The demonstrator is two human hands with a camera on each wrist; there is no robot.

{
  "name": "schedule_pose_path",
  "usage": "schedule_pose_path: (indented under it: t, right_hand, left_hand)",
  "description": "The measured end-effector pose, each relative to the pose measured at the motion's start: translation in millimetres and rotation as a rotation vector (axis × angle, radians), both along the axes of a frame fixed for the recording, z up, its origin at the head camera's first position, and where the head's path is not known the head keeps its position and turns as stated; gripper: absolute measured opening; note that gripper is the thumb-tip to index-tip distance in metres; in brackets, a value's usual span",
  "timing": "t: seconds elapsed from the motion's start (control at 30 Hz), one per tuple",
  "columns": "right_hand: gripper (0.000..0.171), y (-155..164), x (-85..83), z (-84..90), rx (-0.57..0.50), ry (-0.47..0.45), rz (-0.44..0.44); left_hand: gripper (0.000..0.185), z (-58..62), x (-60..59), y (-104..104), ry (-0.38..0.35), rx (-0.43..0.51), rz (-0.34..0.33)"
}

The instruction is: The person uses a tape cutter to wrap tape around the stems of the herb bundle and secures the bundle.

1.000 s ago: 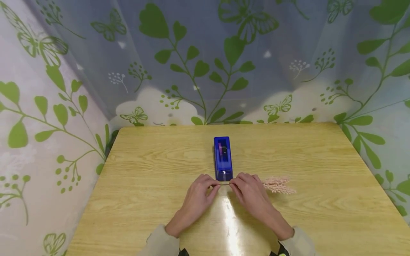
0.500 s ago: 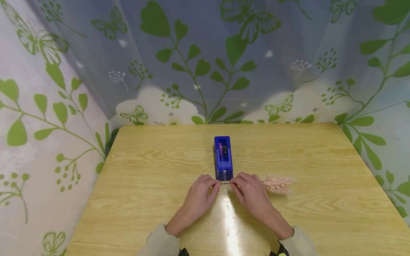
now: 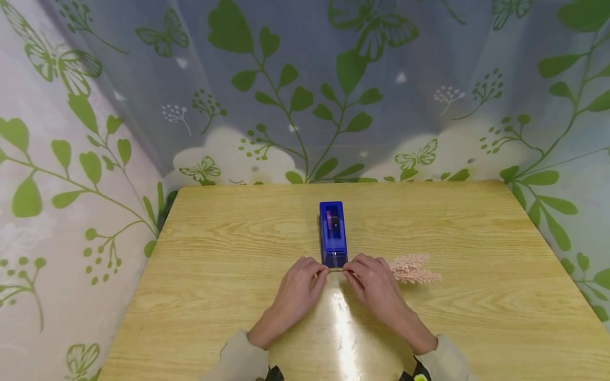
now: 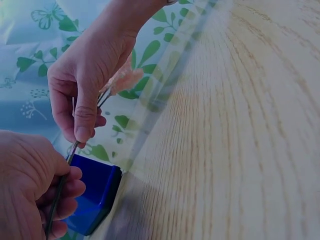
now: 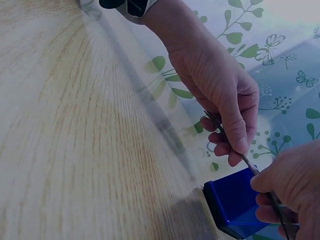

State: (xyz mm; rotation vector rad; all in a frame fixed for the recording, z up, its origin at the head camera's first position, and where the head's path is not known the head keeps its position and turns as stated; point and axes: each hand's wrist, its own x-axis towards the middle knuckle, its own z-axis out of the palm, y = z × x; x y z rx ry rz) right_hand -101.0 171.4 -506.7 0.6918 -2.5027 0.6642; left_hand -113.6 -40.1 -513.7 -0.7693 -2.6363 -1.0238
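A bunch of thin dark stems (image 3: 336, 270) with fluffy pale pink flower heads (image 3: 413, 268) lies crosswise at the near end of a blue tape dispenser (image 3: 326, 244). My left hand (image 3: 295, 286) pinches the stems between thumb and fingers, left of the dispenser's front. Close by on the right, my right hand (image 3: 374, 283) pinches the same stems, the pink heads sticking out beyond it. Only a short bit of stem (image 4: 74, 149) shows between the two hands in the left wrist view. A strip of clear tape (image 3: 334, 257) shows at the dispenser's front end.
The wood-grain table (image 3: 214, 254) spreads out around the hands. Behind and at both sides hangs a curtain (image 3: 429, 95) printed with green leaves and butterflies. A bright reflection lies on the tabletop between the forearms.
The pink heads have turned and spread differently, and the stems have rolled slightly between the fingers. Both hands keep their pinch and place at the dispenser's front; the head view has shifted slightly.
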Motion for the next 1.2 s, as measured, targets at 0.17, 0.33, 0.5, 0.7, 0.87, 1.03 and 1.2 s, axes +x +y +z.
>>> schedule_pose_path:
  t: [0.17,0.33,0.5,0.7,0.87,1.03,1.2]
  right_hand:
    - [0.013,-0.7,-0.1,-0.8,-0.004,-0.009,-0.002]
    - [0.010,-0.8,0.7,-1.0,0.001,-0.040,-0.017]
    - [0.001,-0.6,1.5,-0.2,0.030,-0.074,-0.026]
    - [0.004,0.2,-1.1,0.8,0.068,-0.042,-0.027]
    - [0.010,1.2,-3.2,0.5,0.081,-0.016,-0.024]
    - [0.008,1.7,-4.7,0.2,0.072,0.002,-0.015]
    - [0.005,1.2,-5.7,-0.5,0.061,0.018,-0.009]
  left_hand:
    - [0.009,-0.5,-0.3,-0.4,-0.011,0.006,0.003]
    - [0.007,0.4,-0.9,0.0,0.002,0.010,0.008]
    - [0.007,0.9,-1.3,0.4,0.009,0.020,0.013]
    - [0.006,0.2,-3.3,0.6,0.012,0.029,0.017]
    - [0.006,0.4,-4.5,0.6,0.016,0.032,0.012]
    - [0.006,1.4,-4.9,0.5,0.005,0.037,0.011]
    - [0.005,1.6,-4.5,-0.1,-0.001,0.052,0.011]
